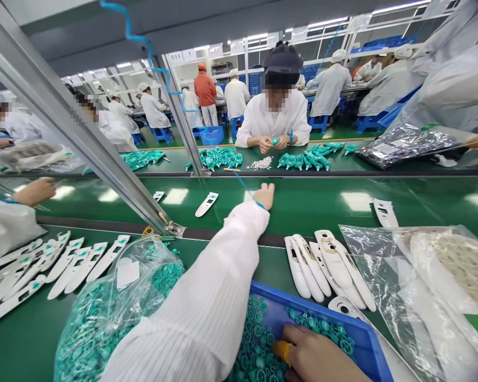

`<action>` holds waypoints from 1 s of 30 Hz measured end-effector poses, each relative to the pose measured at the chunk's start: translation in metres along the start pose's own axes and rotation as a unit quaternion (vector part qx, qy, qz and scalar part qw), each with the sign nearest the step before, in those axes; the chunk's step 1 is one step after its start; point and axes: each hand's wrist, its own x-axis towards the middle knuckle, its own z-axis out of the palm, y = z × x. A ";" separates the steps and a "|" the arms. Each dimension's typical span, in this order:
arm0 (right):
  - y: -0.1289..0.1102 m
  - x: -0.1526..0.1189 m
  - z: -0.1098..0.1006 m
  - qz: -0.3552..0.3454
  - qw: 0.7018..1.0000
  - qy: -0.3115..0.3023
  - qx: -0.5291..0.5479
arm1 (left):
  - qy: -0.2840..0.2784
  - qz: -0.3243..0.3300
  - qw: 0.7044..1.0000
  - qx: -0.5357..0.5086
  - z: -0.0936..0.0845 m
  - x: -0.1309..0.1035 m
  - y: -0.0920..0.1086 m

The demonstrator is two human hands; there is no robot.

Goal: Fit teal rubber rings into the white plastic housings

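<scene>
My left hand [265, 197] reaches far forward over the green conveyor belt [314, 204], its arm in a white ribbed sleeve and a blue band at the wrist. Two fingers show, a little apart, with nothing seen in them. Left of it a white elongated plastic shell [206, 205] with a teal piece lies on the belt. My right hand [318, 353], a yellow cot on one finger, is down in a blue bin [308, 302] of small teal ring-shaped parts [258, 324]. Its fingers are curled among the parts, and their tips are hidden.
White shells [330, 262] lie right of centre, beside clear plastic bags [386, 276]. A bag of teal parts [99, 313] stands left, near shells with teal pieces [79, 268]. A metal post [75, 116] slants across the left. A co-worker [276, 114] sits opposite.
</scene>
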 end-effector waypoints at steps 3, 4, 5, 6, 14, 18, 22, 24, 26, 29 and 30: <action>-0.003 -0.002 -0.012 0.017 0.999 -0.021 0.038 | 0.034 -0.113 0.993 -0.013 -0.010 -0.014 -0.013; -0.004 -0.003 -0.015 0.019 0.998 -0.019 0.057 | 0.040 -0.133 0.990 -0.023 -0.015 -0.019 -0.017; -0.004 -0.005 -0.019 0.019 0.996 -0.009 0.082 | 0.046 -0.144 0.988 -0.037 -0.020 -0.025 -0.020; -0.004 -0.006 -0.022 0.017 0.994 0.008 0.112 | 0.052 -0.147 0.986 -0.054 -0.026 -0.032 -0.022; 0.000 -0.010 -0.027 0.063 0.882 0.162 0.437 | 0.040 -0.084 0.945 -0.313 -0.046 -0.147 0.012; -0.004 -0.015 -0.028 0.039 0.855 0.205 0.474 | -0.069 -0.138 0.810 -0.566 -0.027 -0.205 0.036; -0.012 -0.023 -0.038 0.014 0.875 0.232 0.426 | -0.151 -0.177 0.740 -0.631 -0.009 -0.231 0.048; -0.018 -0.027 -0.043 0.015 0.877 0.254 0.407 | -0.184 -0.202 0.724 -0.633 -0.005 -0.238 0.051; -0.022 -0.029 -0.047 0.023 0.877 0.280 0.389 | -0.214 -0.220 0.709 -0.635 -0.004 -0.243 0.056; -0.028 -0.028 -0.051 0.023 0.897 0.320 0.305 | -0.246 -0.224 0.686 -0.647 -0.007 -0.251 0.065; -0.030 -0.027 -0.052 0.011 0.905 0.338 0.259 | -0.252 -0.221 0.680 -0.652 -0.009 -0.254 0.068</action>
